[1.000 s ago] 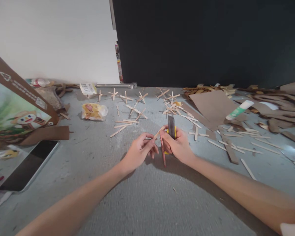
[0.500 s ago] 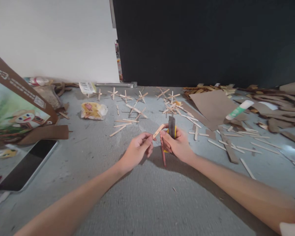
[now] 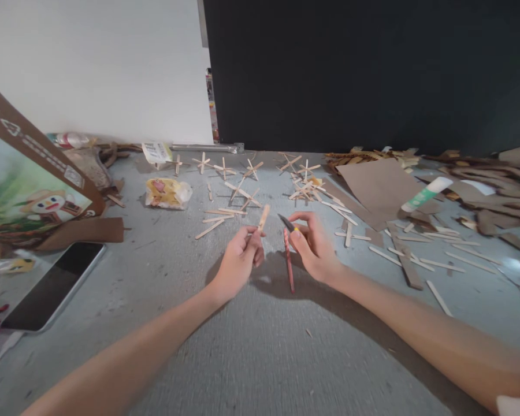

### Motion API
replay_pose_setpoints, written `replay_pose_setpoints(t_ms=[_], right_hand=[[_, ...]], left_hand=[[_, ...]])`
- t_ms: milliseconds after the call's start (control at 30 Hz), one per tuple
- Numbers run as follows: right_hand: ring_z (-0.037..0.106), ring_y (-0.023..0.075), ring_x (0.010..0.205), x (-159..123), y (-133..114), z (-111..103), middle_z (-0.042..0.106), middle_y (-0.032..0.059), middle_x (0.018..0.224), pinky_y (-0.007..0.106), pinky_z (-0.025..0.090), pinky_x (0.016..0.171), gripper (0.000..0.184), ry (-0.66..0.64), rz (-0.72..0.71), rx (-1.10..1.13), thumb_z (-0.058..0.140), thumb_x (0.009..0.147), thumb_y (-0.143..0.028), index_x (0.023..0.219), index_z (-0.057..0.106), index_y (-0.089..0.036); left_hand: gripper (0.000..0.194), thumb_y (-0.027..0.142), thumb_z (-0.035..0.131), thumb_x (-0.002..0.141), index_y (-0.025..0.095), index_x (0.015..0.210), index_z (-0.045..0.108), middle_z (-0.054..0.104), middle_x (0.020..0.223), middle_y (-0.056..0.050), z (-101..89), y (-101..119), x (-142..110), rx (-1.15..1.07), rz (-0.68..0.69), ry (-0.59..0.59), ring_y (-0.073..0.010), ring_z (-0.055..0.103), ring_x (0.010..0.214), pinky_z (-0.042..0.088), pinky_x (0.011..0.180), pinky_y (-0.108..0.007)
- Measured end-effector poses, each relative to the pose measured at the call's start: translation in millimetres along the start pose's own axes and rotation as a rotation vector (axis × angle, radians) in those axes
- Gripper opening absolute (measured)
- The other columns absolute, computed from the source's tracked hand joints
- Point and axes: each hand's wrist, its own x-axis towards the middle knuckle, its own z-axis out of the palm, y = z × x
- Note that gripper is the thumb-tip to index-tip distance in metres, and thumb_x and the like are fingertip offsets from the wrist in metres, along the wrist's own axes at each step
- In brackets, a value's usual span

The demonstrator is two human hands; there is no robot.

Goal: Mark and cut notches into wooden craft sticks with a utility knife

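Pinched in the fingers of my left hand [image 3: 241, 258] is a short wooden craft stick [image 3: 264, 218], tilted upward. My right hand [image 3: 316, 248] grips a utility knife [image 3: 289, 223], dark at the tip with a bit of yellow showing; its blade side points toward the stick, with a gap between them. A red patterned pencil [image 3: 289, 266] lies on the grey surface between my hands, close to the right one. Beyond my hands are several crossed craft sticks [image 3: 252, 169], joined into star-like shapes.
Loose craft sticks [image 3: 438, 298] and a green-and-white glue stick [image 3: 427, 195] on brown cardboard [image 3: 368, 185] lie at the right. A phone [image 3: 52, 287] with a cable, a printed box [image 3: 43, 173] and a yellow packet [image 3: 168, 193] are at the left. A black panel [image 3: 364, 75] stands behind.
My hands have moved apart; the stick has swung more upright, away from the right hand. The knife has turned from upright to pointing left. The pencil stays in place.
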Motion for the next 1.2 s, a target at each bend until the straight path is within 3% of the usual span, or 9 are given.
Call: replay_pose_setpoints(t_ms=[133,267,467,700,1200], right_hand=[[0.062,0.0168,0.062,2.8,2.4,-4.2,0.067,0.0019,0.077,0.028,0.045,0.060,0.026,-0.072,-0.249,-0.337,0.040,0.109,-0.040,0.119,0.057,-0.023],[0.067,0.0180,0.074,5.0,4.5,-2.4,0.070,0.0067,0.088,0.027,0.048,0.066,0.028,-0.092,-0.399,-0.399,0.039,0.111,-0.035,0.119,0.062,-0.021],[0.061,0.0151,0.064,4.0,4.6,-2.7,0.066,0.0042,0.078,0.027,0.044,0.061,0.035,-0.104,-0.414,-0.452,0.040,0.111,-0.037,0.120,0.068,-0.020],[0.060,0.0152,0.064,3.3,3.8,-2.3,0.066,0.0040,0.076,0.027,0.043,0.060,0.037,-0.073,-0.419,-0.502,0.041,0.111,-0.038,0.120,0.072,-0.020],[0.059,0.0146,0.062,2.6,1.8,-1.3,0.063,0.0032,0.074,0.027,0.044,0.059,0.037,-0.073,-0.422,-0.478,0.042,0.111,-0.036,0.119,0.073,-0.018]], left_hand=[[0.041,0.060,0.063,0.093,0.021,0.092,0.052,0.044,0.057,0.008,-1.0,0.5,0.9,0.007,0.030,0.083,-0.0101,0.044,0.051,0.038,0.053,-0.025],[0.040,0.059,0.062,0.095,0.021,0.091,0.053,0.043,0.056,0.009,-0.4,0.5,-0.2,-0.022,0.043,0.062,-0.0098,0.044,0.051,0.038,0.054,-0.025],[0.040,0.059,0.064,0.093,0.021,0.087,0.054,0.041,0.057,0.008,-0.5,0.5,-0.9,-0.032,0.052,0.070,-0.0097,0.042,0.052,0.038,0.053,-0.025],[0.040,0.060,0.062,0.095,0.020,0.090,0.058,0.050,0.058,0.005,-3.0,3.1,-2.4,0.141,0.110,0.170,-0.0113,0.047,0.054,0.041,0.057,-0.026],[0.040,0.059,0.062,0.095,0.020,0.087,0.058,0.055,0.061,0.003,-3.9,3.8,-2.5,0.150,0.097,0.164,-0.0115,0.051,0.055,0.043,0.058,-0.026]])
